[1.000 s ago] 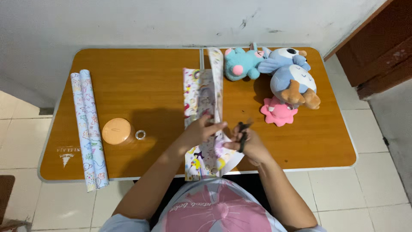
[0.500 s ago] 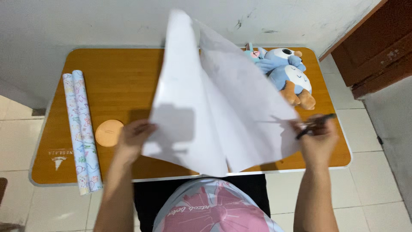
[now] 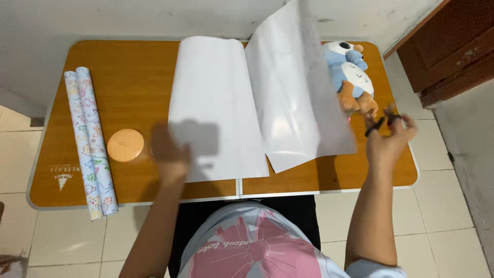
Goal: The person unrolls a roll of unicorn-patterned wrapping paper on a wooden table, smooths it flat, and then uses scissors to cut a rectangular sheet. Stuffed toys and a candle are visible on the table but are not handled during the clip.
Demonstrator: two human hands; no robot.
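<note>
Currently a large sheet of wrapping paper [image 3: 221,103], white side up, lies spread over the middle of the wooden desk [image 3: 128,62], with its right half [image 3: 298,92] lifted and curling up off the surface towards the far wall. Left hand [image 3: 170,154] is blurred; it rests at the near left edge of the sheet, on or just above the paper, fingers seemingly loose, though whether it pins or pinches the sheet cannot be told. Right hand [image 3: 388,139] is raised over the right end of the desk, closed around a pair of dark-handled scissors [image 3: 380,122]; the blades are too blurred to tell whether they are apart. This hand sits just beside the lower right corner of the lifted half, not clearly touching it. Beyond the right hand, a blue and white plush toy [image 3: 350,72] with orange feet lies at the far right of the desk, partly covered by the raised paper. On the left end of the desk, two rolls of patterned wrapping paper [image 3: 90,144] lie side by side, running from far to near and overhanging the near edge. Between rolls and left hand sits a round orange disc-shaped object [image 3: 125,145], apart from both. Desk stands on pale floor tiles [image 3: 453,226].
</note>
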